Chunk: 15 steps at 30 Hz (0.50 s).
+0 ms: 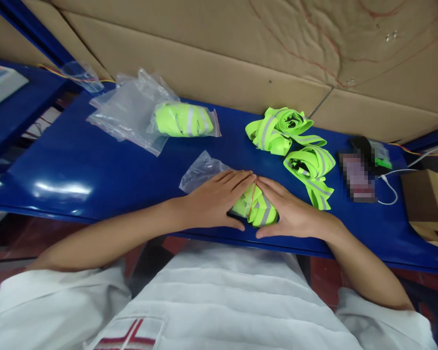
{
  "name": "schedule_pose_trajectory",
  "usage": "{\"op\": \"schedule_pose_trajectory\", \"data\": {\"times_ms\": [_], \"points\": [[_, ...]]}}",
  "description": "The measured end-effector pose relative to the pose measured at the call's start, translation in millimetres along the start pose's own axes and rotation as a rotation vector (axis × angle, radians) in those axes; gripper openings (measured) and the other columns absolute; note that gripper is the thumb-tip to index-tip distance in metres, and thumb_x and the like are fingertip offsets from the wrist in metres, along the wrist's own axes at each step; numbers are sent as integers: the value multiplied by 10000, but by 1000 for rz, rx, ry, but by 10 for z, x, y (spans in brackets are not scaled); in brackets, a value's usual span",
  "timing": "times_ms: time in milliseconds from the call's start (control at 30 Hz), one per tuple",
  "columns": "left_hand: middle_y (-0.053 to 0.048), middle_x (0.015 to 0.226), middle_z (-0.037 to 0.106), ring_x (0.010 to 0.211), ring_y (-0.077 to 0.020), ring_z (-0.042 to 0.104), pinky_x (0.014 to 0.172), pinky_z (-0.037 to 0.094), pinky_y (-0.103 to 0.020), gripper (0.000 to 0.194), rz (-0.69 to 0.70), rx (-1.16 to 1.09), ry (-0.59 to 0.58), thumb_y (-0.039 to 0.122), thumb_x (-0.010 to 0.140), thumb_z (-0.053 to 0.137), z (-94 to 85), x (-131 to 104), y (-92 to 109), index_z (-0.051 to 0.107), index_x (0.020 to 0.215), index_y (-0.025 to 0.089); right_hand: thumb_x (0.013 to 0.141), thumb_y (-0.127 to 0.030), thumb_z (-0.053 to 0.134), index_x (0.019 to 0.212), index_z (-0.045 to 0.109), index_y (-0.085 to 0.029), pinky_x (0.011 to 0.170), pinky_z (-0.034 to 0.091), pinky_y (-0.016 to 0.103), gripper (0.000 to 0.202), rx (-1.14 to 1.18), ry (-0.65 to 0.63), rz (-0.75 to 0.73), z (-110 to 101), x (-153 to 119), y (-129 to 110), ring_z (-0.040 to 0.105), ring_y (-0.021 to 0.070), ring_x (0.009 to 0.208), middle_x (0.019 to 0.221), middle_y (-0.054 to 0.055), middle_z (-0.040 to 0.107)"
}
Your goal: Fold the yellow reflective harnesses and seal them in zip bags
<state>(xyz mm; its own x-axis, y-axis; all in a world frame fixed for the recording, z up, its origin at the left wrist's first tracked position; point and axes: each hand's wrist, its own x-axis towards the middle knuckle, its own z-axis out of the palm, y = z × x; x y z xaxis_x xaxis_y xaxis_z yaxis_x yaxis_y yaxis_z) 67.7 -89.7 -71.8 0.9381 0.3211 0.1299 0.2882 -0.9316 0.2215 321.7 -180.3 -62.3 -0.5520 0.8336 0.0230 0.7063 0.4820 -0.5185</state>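
A rolled neon-yellow reflective strap (264, 214) with grey stripes lies between my hands near the table's front edge, partly inside a clear zip bag (202, 170). My left hand (217, 200) curves over the bag and the left part of the roll, its fingertips meeting those of the other hand at the top. From the right, my right hand (294, 211) cups the roll and the bag's reddish mouth edge, thumb toward me. The palms hide much of the bag and roll.
Behind my left hand, a bagged strap roll (184, 120) rests against flat clear bags (127, 109). Loose strap bundles (310, 165) lie at the back right. A phone (356, 177), a white cable (390, 187) and a cardboard box (425, 204) are farther right. Cardboard (204, 53) walls the back.
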Motion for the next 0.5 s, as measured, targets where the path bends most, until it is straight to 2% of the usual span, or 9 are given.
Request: {"op": "schedule_pose_trajectory", "data": {"times_ms": [100,167,233,300,400,500], "points": [[-249,1607,469,1456,-378,505,1251,355,-478,1060,10,30,28,668,871,733,2,35,-36,306,1602,30,843,-538,819,1685,166,-170,1264,423,566,1127,-13,26,5,-41,9,-24,371,374,1577,1690,239,326],[-256,1587,491,1435,-377,525,1241,367,-473,985,37,55,63,619,914,709,-4,57,-57,329,1589,12,853,-399,813,1639,247,-180,1251,451,536,993,-23,106,13,-63,42,-50,457,346,1525,1636,222,411],[-253,1582,499,1435,-372,528,1233,379,-472,931,52,60,91,616,942,671,-7,72,-76,351,1583,21,848,-327,793,1569,330,-190,1217,487,531,868,-46,199,6,-78,66,-66,527,336,1462,1569,216,463],[-245,1583,504,1438,-367,529,1228,389,-475,898,44,54,102,617,953,653,-2,81,-91,369,1580,40,859,-361,789,1516,384,-184,1182,515,543,792,-89,230,1,-91,65,-68,565,349,1414,1519,222,477],[-243,1593,494,1442,-370,529,1228,398,-488,908,17,37,93,600,940,684,18,86,-111,367,1585,44,884,-499,782,1546,372,-158,1155,530,573,850,-183,131,-4,-108,33,-56,559,395,1413,1535,248,460],[-252,1605,474,1466,-374,506,1237,395,-503,966,16,5,88,628,912,706,39,90,-140,345,1594,46,936,-496,728,1583,337,-158,1152,541,560,827,-249,104,-49,-112,11,-36,543,394,1438,1558,248,473]]}}
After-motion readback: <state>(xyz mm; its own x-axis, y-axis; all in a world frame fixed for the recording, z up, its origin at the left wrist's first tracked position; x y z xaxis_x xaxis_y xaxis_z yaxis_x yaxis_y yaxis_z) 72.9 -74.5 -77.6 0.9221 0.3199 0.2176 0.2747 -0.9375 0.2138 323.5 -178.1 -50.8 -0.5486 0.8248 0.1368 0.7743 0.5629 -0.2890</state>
